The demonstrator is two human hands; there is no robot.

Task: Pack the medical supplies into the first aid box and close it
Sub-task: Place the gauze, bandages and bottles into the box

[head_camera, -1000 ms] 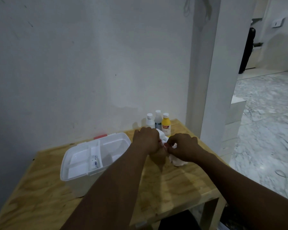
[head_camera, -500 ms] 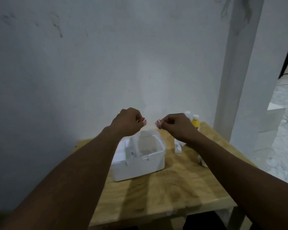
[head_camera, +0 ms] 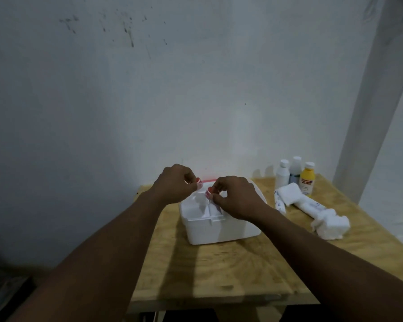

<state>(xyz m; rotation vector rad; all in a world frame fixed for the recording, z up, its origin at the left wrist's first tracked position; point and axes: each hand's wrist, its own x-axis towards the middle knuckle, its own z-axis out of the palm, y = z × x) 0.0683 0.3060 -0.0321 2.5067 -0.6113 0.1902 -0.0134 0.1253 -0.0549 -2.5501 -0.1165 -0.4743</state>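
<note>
Both hands (head_camera: 236, 197) pinched over box (head_camera: 219, 231) (bottles (head_camera: 294, 174) right).

We hold both hands above the open white box (head_camera: 221, 228) on the wooden table (head_camera: 219, 270). Our left hand (head_camera: 175, 183) is curled with fingertips pinched; our right hand (head_camera: 236, 197) is pinched too, with a small thin strip hanging below its fingertips over the box. What the strip is, we cannot tell. To the right lie white bandage rolls (head_camera: 312, 206), and behind them, by the wall (head_camera: 172, 89), stand three bottles (head_camera: 296, 173): white, grey-white and yellow.
</note>
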